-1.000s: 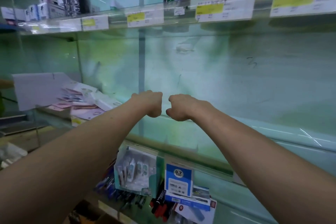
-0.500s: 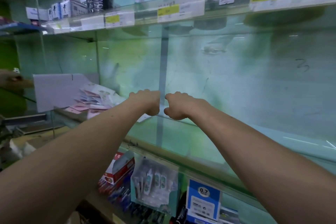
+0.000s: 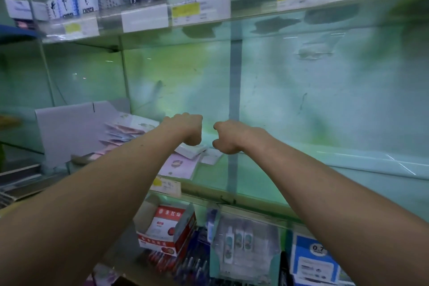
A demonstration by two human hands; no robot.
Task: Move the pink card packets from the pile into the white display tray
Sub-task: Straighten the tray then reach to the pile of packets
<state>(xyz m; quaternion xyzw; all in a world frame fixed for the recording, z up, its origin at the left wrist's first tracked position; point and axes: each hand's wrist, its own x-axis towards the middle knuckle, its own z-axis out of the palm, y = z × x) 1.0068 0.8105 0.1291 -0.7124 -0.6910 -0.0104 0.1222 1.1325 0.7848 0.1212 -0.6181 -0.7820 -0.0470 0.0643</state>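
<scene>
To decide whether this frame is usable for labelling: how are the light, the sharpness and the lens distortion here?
Head view: dim, greenish light; the wide lens bows the upper shelf; the price labels are blurred and unreadable; left hand, right hand and pink card packets are soft but recognisable.

There is just the one camera, worn on the person's head. It faces the glass shelf (image 3: 267, 169) almost square-on and tips slightly down. It is close: the left hand (image 3: 185, 130) and right hand (image 3: 229, 137) meet mid-frame at arm's length. The wide lens also catches the upper shelf (image 3: 255, 10) and the red box (image 3: 167, 232) below.
</scene>
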